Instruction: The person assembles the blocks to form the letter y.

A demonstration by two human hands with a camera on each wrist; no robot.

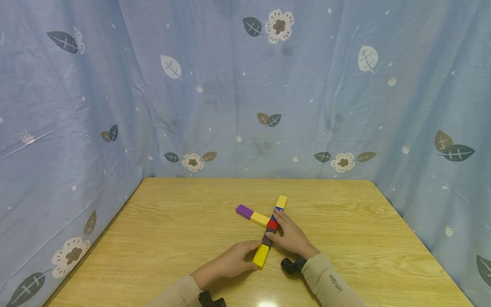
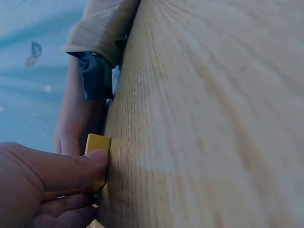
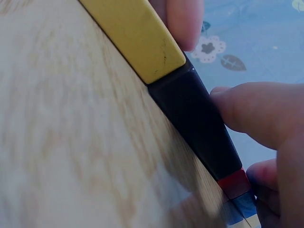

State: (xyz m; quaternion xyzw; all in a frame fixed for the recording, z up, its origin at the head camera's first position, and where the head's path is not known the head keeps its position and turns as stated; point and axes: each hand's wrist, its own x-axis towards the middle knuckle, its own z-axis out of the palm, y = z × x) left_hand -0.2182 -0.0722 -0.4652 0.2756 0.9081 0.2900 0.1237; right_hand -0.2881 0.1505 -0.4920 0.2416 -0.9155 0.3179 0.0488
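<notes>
A row of coloured blocks lies slantwise on the table: a bright yellow block (image 1: 261,256) nearest, then a dark block (image 3: 194,118), a red block (image 1: 272,224), a blue block (image 1: 279,208) and a paler yellow block (image 1: 281,201) farthest. My left hand (image 1: 235,259) holds the nearest yellow block, thumb at its near end and fingers by its far end. Spread along the row, my right hand (image 1: 293,236) rests its thumb on the dark block and its fingertips on the blue one, partly hiding it.
From the red block another yellow block (image 1: 259,219) branches off to the left, with a purple block (image 1: 244,211) at its end. The wooden table (image 1: 172,221) is bordered at the back and sides by a blue patterned curtain (image 1: 215,98). A black device sits on each wrist.
</notes>
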